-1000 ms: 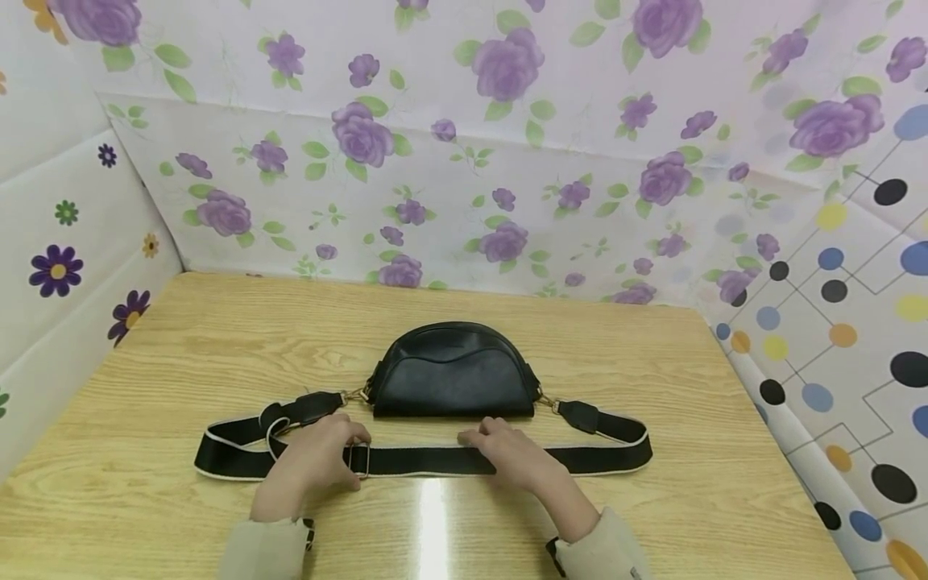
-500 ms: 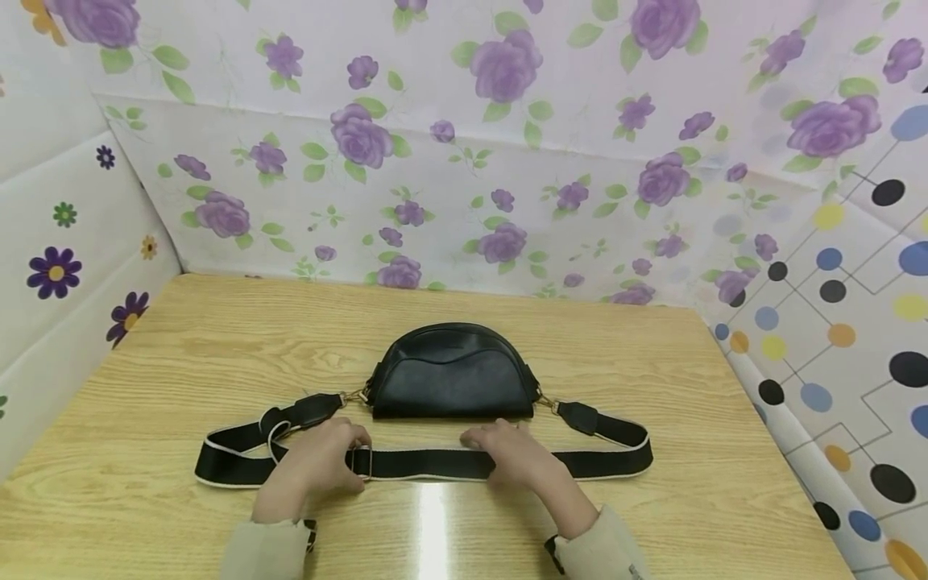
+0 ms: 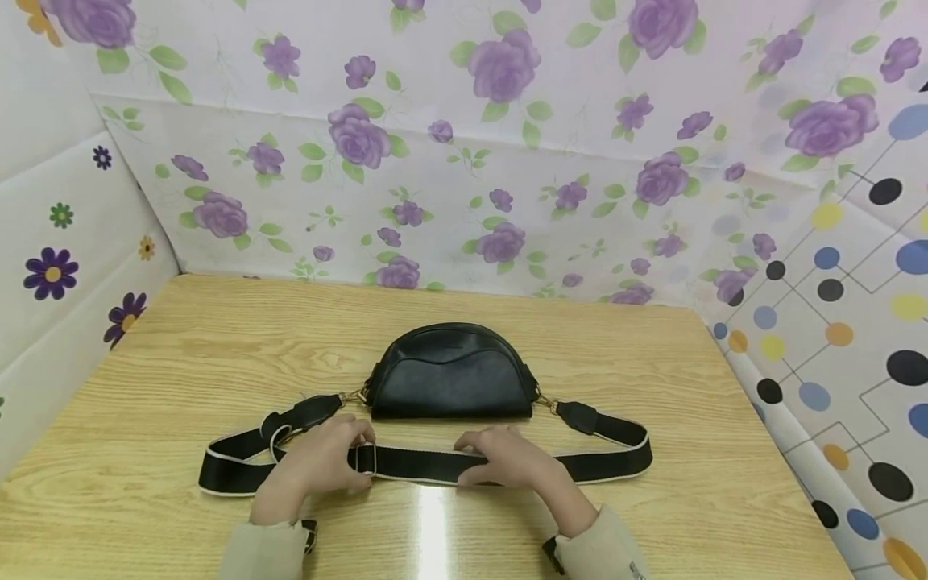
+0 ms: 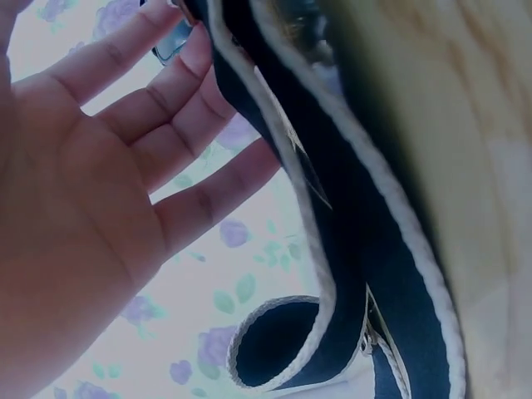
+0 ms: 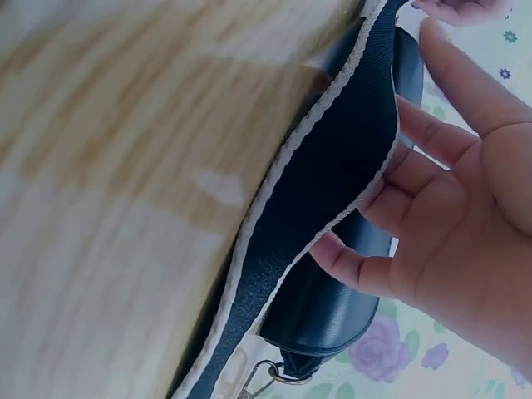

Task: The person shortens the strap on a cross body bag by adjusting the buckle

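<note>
A black half-moon handbag (image 3: 453,374) sits mid-table, joined by gold clips to its black strap with white edging (image 3: 416,464). The strap lies in front of it, looped at both sides. My left hand (image 3: 319,459) holds the strap at its metal slider buckle (image 3: 368,460), index finger at the far edge and thumb at the near edge. Over the strap's right part, my right hand (image 3: 511,459) spreads its thumb apart from the fingers. In the right wrist view the fingers (image 5: 416,179) touch the strap's upper edge; the thumb stands off it.
The wood-grain table (image 3: 167,346) is bounded by a purple-flowered sheet (image 3: 435,201) behind, a daisy-print sheet (image 3: 58,322) at left and a dotted sheet (image 3: 834,322) at right. At left, the strap curls into a small raised loop (image 3: 279,435).
The left hand, slider buckle and left strap loop have shifted slightly right. My right thumb has come out from beneath the hand and now points left over the strap. The bag has stayed put.
</note>
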